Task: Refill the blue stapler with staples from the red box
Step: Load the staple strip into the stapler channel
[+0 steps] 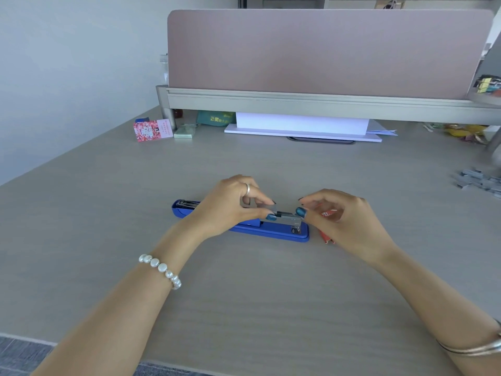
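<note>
A strip of staples is pinched in the left hand above the blue stapler, laid open mid-desk. The right hand, fingers loosely curled, apparently grips nothing; the red box is largely hidden beneath it.

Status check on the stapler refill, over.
Left hand pinching silver staple strip over open blue stapler. Right hand empty, beside. Red box behind it. Nothing blocking.

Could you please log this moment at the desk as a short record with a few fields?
stapler: blue stapler lying opened flat on the desk
left hand: pinching a staple strip over the magazine
right hand: at the strip's other end, fingers curled
red box: on the desk, mostly hidden under the right hand
loose staples: far right
</note>
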A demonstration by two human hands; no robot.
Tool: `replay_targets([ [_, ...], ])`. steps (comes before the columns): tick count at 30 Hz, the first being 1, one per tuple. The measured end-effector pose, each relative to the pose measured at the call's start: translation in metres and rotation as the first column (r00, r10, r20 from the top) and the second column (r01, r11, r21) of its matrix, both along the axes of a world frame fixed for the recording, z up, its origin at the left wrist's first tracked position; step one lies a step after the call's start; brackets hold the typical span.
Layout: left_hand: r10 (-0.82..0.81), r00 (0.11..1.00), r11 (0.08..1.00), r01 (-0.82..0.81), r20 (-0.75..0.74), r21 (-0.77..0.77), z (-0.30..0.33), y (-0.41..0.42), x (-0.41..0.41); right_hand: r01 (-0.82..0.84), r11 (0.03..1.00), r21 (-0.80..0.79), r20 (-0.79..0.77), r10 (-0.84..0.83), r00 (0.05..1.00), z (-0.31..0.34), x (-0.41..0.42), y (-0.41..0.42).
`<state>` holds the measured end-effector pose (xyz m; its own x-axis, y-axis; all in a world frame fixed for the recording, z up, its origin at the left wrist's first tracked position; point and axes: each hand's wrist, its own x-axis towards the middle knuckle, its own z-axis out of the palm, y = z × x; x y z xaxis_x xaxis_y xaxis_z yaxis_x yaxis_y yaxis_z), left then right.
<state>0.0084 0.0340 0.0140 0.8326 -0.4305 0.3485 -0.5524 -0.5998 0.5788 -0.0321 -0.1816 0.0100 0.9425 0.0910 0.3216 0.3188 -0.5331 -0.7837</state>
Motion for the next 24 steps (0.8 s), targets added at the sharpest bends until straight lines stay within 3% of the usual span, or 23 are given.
replay_targets([
  [13, -0.008, 1.0, 1.0, 0.008, -0.003, 0.019, -0.0041, 0.0009, 0.003, 0.004, 1.0, 0.002, -0.045, -0.004, 0.999, 0.0016, -0.0014, 0.0001],
  [24, -0.022, 1.0, 0.999, 0.022, -0.003, 0.049, -0.0064, -0.0004, 0.0039, 0.007, 0.994, -0.108, -0.037, -0.011, 0.999, -0.0032, 0.0008, -0.0009],
])
